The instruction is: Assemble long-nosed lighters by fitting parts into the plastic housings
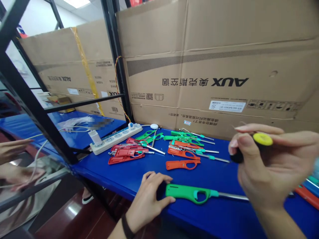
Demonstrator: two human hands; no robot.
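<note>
A green long-nosed lighter (193, 193) with a metal tube lies near the front edge of the blue table (139, 176). My left hand (149, 196) rests on the table with thumb and fingers pinching the lighter's rear end. My right hand (271, 162), raised close to the camera at the right, is closed around a black-handled tool with a yellow cap (262, 139); its tip is hidden behind the hand.
Several red, orange and green lighter bodies (171, 146) lie spread at the table's middle. A white power strip (116, 137) sits at the left. Large cardboard boxes (219, 66) stand behind. A black rack frame (32, 99) crosses the left; another person's hands (12, 159) show at far left.
</note>
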